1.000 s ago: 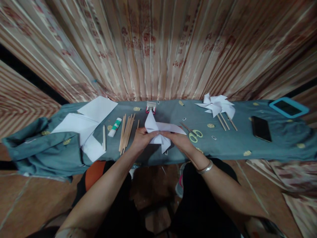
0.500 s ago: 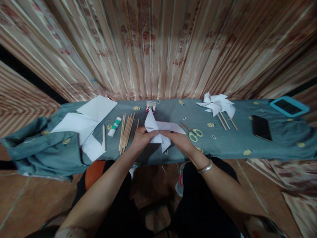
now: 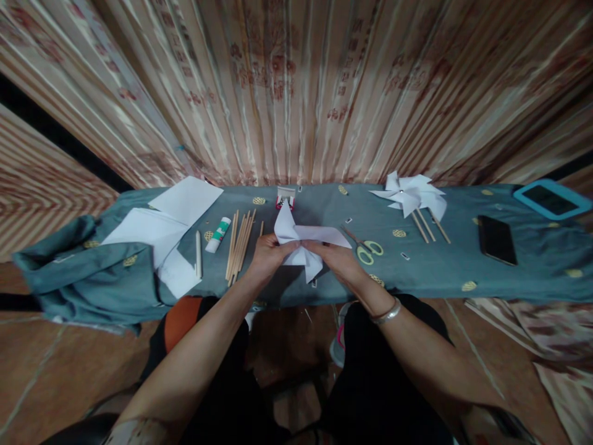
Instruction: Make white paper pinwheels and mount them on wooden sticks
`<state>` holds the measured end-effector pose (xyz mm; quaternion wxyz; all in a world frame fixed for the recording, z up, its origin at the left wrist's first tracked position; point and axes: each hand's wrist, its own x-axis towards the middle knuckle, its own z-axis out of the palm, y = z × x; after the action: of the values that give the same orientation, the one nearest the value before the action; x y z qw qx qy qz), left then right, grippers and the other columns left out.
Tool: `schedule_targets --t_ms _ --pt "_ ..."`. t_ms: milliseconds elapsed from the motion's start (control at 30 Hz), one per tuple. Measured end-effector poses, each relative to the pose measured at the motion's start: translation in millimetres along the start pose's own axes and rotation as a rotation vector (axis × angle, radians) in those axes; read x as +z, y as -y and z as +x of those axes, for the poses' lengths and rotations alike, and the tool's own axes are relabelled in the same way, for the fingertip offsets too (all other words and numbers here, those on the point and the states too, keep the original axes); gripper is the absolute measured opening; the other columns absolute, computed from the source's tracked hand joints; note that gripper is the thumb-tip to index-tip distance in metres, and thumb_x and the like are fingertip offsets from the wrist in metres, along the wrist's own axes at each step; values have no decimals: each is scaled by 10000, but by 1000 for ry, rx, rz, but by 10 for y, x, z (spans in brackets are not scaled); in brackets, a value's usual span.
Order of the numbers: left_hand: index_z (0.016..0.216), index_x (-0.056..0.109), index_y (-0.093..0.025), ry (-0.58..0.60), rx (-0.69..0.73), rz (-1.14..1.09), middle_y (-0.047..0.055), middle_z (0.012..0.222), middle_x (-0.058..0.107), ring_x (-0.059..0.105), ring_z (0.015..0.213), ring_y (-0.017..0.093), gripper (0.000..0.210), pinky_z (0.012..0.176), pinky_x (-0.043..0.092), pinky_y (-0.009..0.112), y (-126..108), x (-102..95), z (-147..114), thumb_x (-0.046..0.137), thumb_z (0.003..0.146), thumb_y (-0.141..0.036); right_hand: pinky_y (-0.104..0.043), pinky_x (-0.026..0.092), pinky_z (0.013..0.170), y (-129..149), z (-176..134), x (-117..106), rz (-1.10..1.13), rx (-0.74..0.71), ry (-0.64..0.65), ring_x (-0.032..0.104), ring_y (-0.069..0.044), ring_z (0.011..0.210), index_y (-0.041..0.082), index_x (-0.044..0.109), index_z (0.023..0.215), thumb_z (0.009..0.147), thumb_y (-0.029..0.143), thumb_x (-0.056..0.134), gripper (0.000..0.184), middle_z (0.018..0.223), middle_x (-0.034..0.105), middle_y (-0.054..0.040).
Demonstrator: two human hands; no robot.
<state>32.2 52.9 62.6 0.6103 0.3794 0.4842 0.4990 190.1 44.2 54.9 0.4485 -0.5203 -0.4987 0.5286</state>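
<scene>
Between my two hands is a white paper pinwheel [image 3: 288, 230], its blades folded in toward the middle. My left hand [image 3: 271, 254] grips its left side, thumb on the centre. From the right, my right hand [image 3: 330, 253] pinches the paper with its thumb close to the left one. The fingers underneath are hidden by the paper. Just beyond the pinwheel stands a small open red-and-white box [image 3: 286, 198] holding small metallic pieces. Scissors with pale green handles [image 3: 369, 250] lie beside my right hand, and wooden sticks [image 3: 241, 244] lie to the left of my left hand.
Left on the cloth-covered table [image 3: 333, 287] are white paper sheets [image 3: 185, 201], a white pen-like stick [image 3: 199, 254] and a glue stick [image 3: 218, 235]. On the right lie finished-looking pinwheels on sticks [image 3: 410, 194], a dark phone [image 3: 497, 240] and a blue-framed tablet [image 3: 551, 199]. A curtain [image 3: 306, 93] hangs behind.
The whole scene has shifted slightly to the right in view. Both hands keep the same hold on the paper pinwheel, with hardly any change in its folds.
</scene>
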Motion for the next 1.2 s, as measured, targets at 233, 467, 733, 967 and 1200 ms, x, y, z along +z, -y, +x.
schedule_targets --t_ms 233,467,733,967,1200 --pt "670 742 -127 10 -14 1 33 651 723 611 563 148 255 611 497 275 -15 0 -7 836 468 -251 -445 571 854 15 -14 -9 -38 25 -26 721 -282 888 170 751 947 728 410 749 325 989 771 -97" --pt "635 739 -132 0 -26 14 31 626 717 603 553 145 199 598 504 272 -32 4 -15 820 474 -217 -383 584 783 63 -31 2 -89 59 -43 721 -258 866 199 751 921 725 398 737 280 934 779 -69" --pt "659 746 -127 34 -24 33 33 643 717 605 560 142 218 596 490 265 -31 -15 -8 829 486 -232 -357 566 824 94 -31 19 -73 -18 -36 708 -234 912 205 733 902 730 377 714 244 995 769 -58" --pt "689 755 -132 77 -5 50 34 677 732 620 594 145 289 622 497 262 -45 -51 10 862 460 -273 -340 547 802 121 -18 13 -72 -52 -41 699 -231 886 181 734 927 703 362 728 288 981 764 -78" --pt "693 737 -130 62 -15 60 24 649 703 598 565 142 323 582 467 260 -38 -54 -1 866 460 -312 -354 542 840 87 -21 -1 -22 -90 15 695 -218 898 167 706 1056 726 352 731 379 1014 758 -75"
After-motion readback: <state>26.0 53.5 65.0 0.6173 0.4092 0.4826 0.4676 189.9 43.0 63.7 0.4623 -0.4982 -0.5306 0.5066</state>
